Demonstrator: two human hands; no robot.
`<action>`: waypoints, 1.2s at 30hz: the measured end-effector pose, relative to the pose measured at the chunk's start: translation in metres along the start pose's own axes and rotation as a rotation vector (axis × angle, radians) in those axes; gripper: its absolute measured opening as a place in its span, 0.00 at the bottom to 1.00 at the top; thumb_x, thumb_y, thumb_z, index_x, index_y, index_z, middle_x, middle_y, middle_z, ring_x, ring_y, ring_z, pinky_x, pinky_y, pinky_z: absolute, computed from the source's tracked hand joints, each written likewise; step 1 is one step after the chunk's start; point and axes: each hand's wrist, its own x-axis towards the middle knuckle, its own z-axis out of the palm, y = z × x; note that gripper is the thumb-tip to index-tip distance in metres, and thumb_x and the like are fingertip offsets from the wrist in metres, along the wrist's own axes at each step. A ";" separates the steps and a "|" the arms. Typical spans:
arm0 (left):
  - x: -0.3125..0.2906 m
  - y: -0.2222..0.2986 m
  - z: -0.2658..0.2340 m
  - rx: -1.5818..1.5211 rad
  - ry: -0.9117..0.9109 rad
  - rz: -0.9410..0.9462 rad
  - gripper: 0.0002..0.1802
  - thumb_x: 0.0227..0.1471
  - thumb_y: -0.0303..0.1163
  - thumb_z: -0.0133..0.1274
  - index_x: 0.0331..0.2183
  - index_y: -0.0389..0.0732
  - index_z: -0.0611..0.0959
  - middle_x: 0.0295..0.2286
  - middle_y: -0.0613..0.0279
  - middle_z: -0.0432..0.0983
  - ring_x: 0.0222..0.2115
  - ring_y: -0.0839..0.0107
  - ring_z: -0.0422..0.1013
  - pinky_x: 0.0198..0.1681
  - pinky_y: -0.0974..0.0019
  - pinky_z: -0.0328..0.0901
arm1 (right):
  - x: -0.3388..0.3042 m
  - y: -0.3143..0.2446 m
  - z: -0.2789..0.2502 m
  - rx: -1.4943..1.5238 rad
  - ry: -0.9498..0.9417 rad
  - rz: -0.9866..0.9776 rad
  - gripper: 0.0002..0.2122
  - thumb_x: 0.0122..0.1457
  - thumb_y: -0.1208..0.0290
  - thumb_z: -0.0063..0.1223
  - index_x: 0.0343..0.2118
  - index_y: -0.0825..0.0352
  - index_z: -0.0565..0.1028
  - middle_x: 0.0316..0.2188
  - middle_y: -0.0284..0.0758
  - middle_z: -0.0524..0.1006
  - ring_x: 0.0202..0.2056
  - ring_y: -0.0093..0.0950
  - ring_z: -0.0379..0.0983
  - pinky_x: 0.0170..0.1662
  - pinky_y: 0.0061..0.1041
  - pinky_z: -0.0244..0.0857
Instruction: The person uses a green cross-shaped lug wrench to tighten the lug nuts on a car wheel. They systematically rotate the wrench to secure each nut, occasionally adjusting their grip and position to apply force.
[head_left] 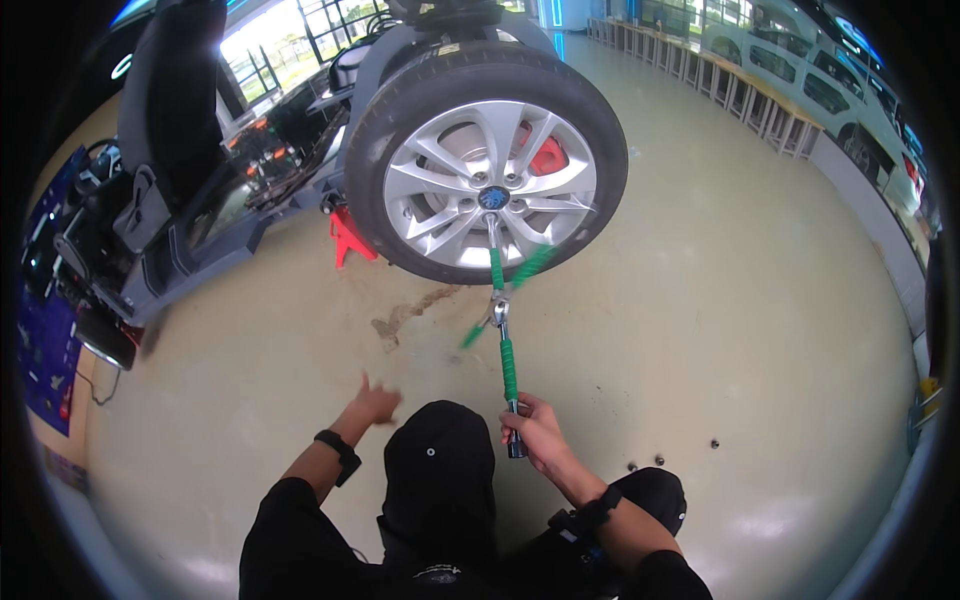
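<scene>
In front of me a four-way lug wrench (508, 368) with green-wrapped arms reaches to a lug position just below the wheel's hub cap. My right hand (536, 432) is closed around its near, chrome end. The two cross arms are smeared by motion. The wheel (493, 185) has silver spokes, a black tyre and a blue centre cap; a red brake caliper (546, 152) shows behind the spokes. My left hand (376, 403), somewhat blurred, hangs apart from the wrench at its left, thumb out and holding nothing.
Three small dark lug nuts (659, 460) lie on the floor by my right knee. Under the bare vehicle frame (210, 262) stands a red jack stand (350, 240). A black seat (175, 110) is at the left. Wooden-topped stools (740, 95) line the right wall.
</scene>
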 end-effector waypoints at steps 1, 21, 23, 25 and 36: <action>0.013 0.014 0.033 -0.363 0.058 0.135 0.32 0.49 0.45 0.56 0.56 0.53 0.69 0.57 0.64 0.63 0.61 0.59 0.54 0.55 0.23 0.40 | 0.007 -0.004 -0.007 -0.022 -0.012 0.002 0.23 0.52 0.82 0.51 0.52 0.78 0.60 0.23 0.34 0.71 0.20 0.21 0.68 0.24 0.21 0.67; -0.108 0.040 -0.125 -0.378 1.198 0.470 0.14 0.47 0.29 0.53 0.40 0.41 0.77 0.39 0.60 0.74 0.42 0.58 0.69 0.46 0.57 0.64 | 0.011 -0.014 -0.002 -0.003 0.012 0.006 0.20 0.52 0.81 0.52 0.50 0.76 0.63 0.22 0.31 0.69 0.20 0.20 0.67 0.24 0.19 0.64; -0.118 0.045 -0.145 -0.340 1.255 0.507 0.15 0.46 0.28 0.54 0.40 0.41 0.77 0.41 0.60 0.72 0.43 0.58 0.68 0.48 0.57 0.63 | 0.010 -0.018 -0.001 -0.018 0.014 0.013 0.20 0.52 0.81 0.51 0.49 0.75 0.64 0.21 0.31 0.68 0.20 0.21 0.67 0.23 0.20 0.64; -0.122 0.053 -0.162 -0.360 1.256 0.539 0.17 0.46 0.28 0.54 0.41 0.41 0.77 0.44 0.61 0.70 0.45 0.58 0.66 0.49 0.57 0.62 | 0.007 -0.019 -0.001 -0.026 0.014 0.014 0.20 0.52 0.81 0.51 0.49 0.75 0.64 0.22 0.30 0.68 0.20 0.21 0.67 0.23 0.20 0.64; -0.112 0.054 -0.220 0.045 1.378 0.201 0.30 0.48 0.38 0.55 0.53 0.42 0.70 0.57 0.54 0.57 0.56 0.52 0.55 0.59 0.45 0.49 | 0.007 -0.019 -0.014 0.001 0.049 -0.043 0.27 0.51 0.81 0.52 0.55 0.80 0.58 0.24 0.33 0.70 0.20 0.20 0.67 0.22 0.19 0.64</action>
